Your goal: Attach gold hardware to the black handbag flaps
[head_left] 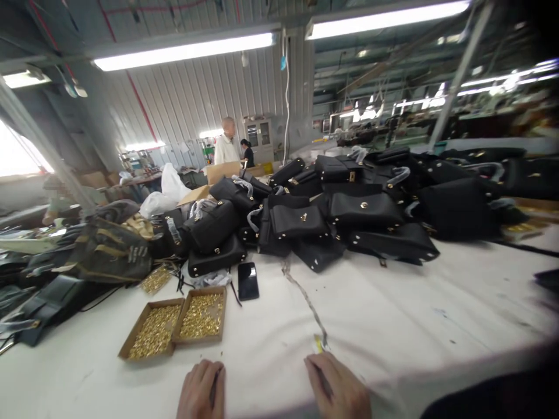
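My left hand is at the near edge of the white-covered table, fingers curled and thumb pressed alongside. A dark gap shows between thumb and fingers; whether something is in it I cannot make out. Farther right, my right hand is curled in the same way, its inside hidden. Just beyond its fingertips lies a small yellow piece at the end of a dark grey seam or strip. Two shallow cardboard trays of small gold metal fittings, a left tray and a right tray, stand beyond my left hand.
A black phone lies past the trays, beside a bag of gold fittings. Black handbags are heaped across the back of the table. More dark bags lie at left. Two people are in the background.
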